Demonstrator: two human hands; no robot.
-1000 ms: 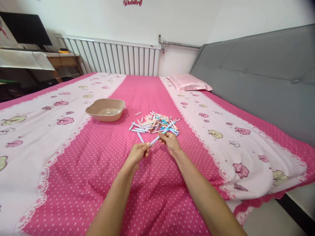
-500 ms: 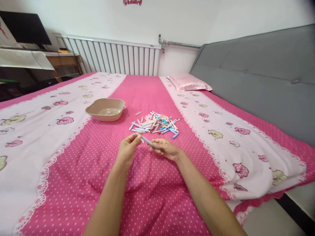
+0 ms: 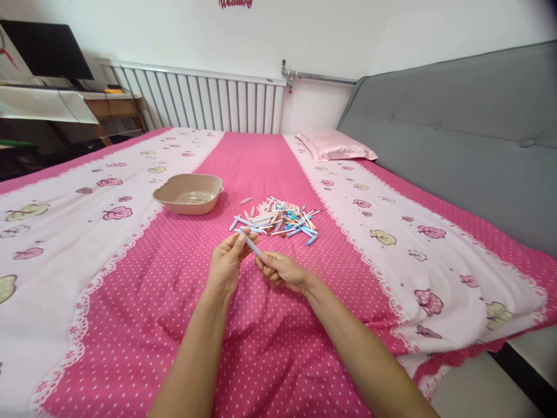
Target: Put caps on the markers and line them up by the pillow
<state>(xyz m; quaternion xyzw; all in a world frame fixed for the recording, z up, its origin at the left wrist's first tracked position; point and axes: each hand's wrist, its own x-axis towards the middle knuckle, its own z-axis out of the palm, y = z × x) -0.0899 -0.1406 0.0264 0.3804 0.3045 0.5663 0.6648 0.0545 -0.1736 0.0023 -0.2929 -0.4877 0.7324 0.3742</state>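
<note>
Item: one pale lavender pen [image 3: 251, 244], held above the bed just on my side of the pile, slanting from upper left down to lower right.

Left hand [image 3: 225, 261]: thumb and fingers closed on the pen's upper end.

Right hand [image 3: 284, 270]: fingers curled and clamped around the pen's lower end, thumb along it. I have the two hands near each other, a short stretch of barrel bare between them. I cannot tell whether the covered end carries a cap.

Pile [image 3: 278, 219], one: pens and thin white sticks, heaped crosswise just beyond my hands; pale pink, peach, lavender and blue, with some brown. Too jumbled for me to count.

Blue pen [image 3: 312, 239], one: at the pile's right edge, on the side toward me.

Loose pink pen [image 3: 245, 201], one: lying apart, beyond the pile's left part.

Basin [image 3: 191, 208], one: beige, upright, left of the pile and apart from it. Some small dark marks inside, too faint for me to name.

Bed [image 3: 256, 165]: pink dotted spread, white bands printed with trees.

Pillow [image 3: 335, 148]: pink, far right, near the grey headboard [image 3: 456, 133].

Radiator [image 3: 191, 98]: white, along the far wall.

Bench [image 3: 115, 107]: far left, partly draped in white, bearing a black monitor [image 3: 46, 52].
</note>
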